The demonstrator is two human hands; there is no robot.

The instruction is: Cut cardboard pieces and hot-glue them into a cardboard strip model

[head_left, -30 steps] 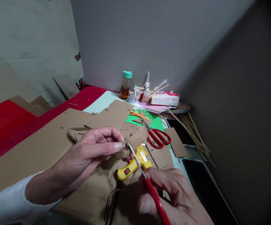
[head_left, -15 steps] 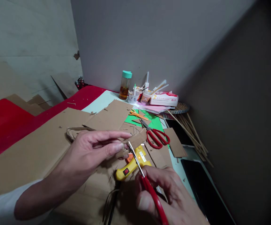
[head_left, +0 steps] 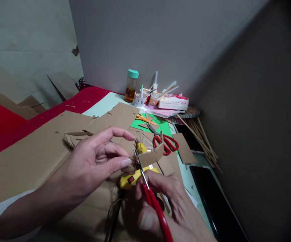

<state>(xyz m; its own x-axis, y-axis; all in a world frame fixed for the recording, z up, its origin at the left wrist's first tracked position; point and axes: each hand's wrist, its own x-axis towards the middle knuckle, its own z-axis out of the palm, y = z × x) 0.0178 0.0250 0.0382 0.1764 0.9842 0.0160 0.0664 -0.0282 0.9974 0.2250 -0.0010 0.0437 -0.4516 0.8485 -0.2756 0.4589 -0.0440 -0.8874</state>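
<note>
My left hand pinches a narrow, curved cardboard strip near its left end, between thumb and fingers. In my right hand are red-handled scissors, fingers wrapped round the grips. Their blades lie across the strip, close to my left thumb tip. Below and behind the strip lies a yellow glue gun with a red switch, partly covered by the strip and my hands. A second pair of red-handled scissors rests just beyond, on the cardboard and green sheet.
Large cardboard sheets cover the left. At the back stand a bottle with a teal lid, paper cups and a tissue box. To the right lie wooden sticks and a black phone-like slab. Orange scissors lie on green paper.
The strip has turned, so its curved side and raised right end show more. The scissor blades now cross it. My left index finger has lifted off, and the view has shifted slightly.
</note>
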